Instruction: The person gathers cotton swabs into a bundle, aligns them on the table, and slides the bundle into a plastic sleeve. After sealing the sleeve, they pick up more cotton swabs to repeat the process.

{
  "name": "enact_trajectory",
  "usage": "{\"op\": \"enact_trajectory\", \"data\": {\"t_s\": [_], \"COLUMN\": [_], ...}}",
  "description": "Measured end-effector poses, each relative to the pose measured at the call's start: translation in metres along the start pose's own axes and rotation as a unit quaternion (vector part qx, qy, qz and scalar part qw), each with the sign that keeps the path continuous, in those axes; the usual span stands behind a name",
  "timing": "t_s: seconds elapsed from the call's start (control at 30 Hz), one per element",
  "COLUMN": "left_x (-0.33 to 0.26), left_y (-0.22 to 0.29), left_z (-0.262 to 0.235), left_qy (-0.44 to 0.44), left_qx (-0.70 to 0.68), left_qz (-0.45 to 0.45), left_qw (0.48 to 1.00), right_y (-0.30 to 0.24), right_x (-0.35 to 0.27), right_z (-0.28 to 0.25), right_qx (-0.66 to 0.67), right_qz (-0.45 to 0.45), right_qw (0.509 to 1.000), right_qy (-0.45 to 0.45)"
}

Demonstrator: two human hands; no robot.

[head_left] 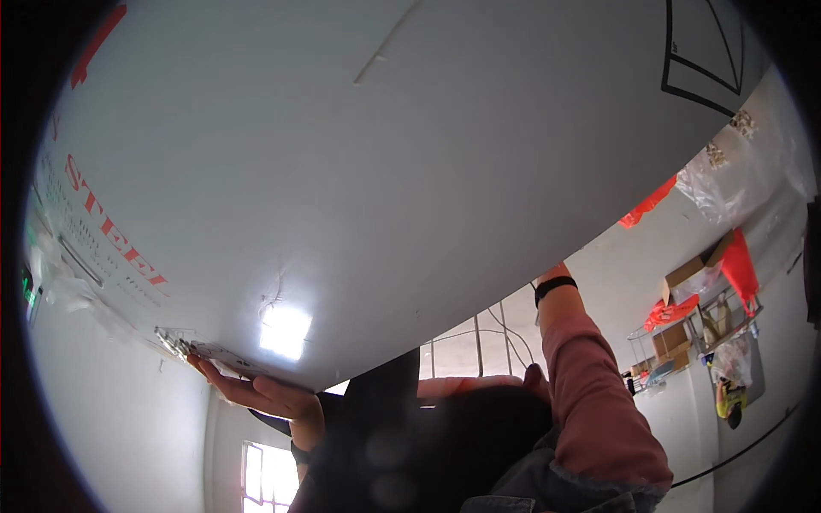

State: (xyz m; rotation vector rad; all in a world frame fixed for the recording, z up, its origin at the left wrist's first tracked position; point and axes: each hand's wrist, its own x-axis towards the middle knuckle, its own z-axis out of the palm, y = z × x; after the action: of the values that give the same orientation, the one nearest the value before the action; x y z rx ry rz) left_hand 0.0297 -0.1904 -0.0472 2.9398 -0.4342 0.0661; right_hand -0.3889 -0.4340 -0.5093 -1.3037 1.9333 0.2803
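Observation:
A broad pale grey sheet-like surface (410, 188) fills most of the view, with red and black print along its left side. At its lower left edge is my left hand (261, 393), palm and thumb along the rim and fingers stretched out. Just beyond those fingertips lies a small cluster of thin whitish pieces (174, 342), too small to make out. My right arm, in a pink sleeve (590, 376) with a black wristband, reaches up to the lower right edge. Past the wrist, the surface hides my right hand's fingers.
A thin pale strip (385, 44) shows on the surface near the top. To the right are clear plastic bags (727, 175), red bags (740, 265), an open cardboard box (697, 265) and a metal rack. Another person in yellow (731, 400) is farther off. A window (269, 474) shines at lower left.

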Motion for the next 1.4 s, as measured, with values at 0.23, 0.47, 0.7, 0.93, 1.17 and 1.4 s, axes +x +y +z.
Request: {"op": "enact_trajectory", "data": {"t_s": [0.23, 0.47, 0.7, 0.93, 1.17, 1.4], "left_x": [0.001, 0.005, 0.001, -0.004, -0.005, -0.008], "left_y": [-0.001, 0.011, 0.005, 0.003, -0.007, 0.019], "left_z": [-0.009, 0.005, -0.001, 0.004, -0.001, 0.008], "left_qy": [-0.003, 0.009, -0.022, 0.012, 0.078, 0.169], "left_qx": [0.021, -0.005, 0.025, -0.005, -0.024, -0.331], "left_qz": [-0.008, -0.015, -0.02, -0.019, 0.057, -0.03], "left_qw": [1.0, 1.0, 0.999, 1.0, 0.995, 0.928], "right_y": [-0.004, 0.028, -0.01, -0.039, -0.282, -0.372], "right_x": [-0.04, 0.054, -0.003, -0.074, -0.257, -0.368], "right_z": [0.034, 0.061, 0.057, -0.003, -0.14, -0.276], "right_qx": [0.044, -0.284, -0.19, 0.145, 0.362, 0.394], "right_qz": [0.049, -0.081, 0.049, -0.029, -0.107, -0.343], "right_qw": [0.995, 0.954, 0.98, 0.988, 0.867, 0.72], "right_qy": [-0.081, 0.045, 0.033, -0.052, -0.325, -0.457]}}
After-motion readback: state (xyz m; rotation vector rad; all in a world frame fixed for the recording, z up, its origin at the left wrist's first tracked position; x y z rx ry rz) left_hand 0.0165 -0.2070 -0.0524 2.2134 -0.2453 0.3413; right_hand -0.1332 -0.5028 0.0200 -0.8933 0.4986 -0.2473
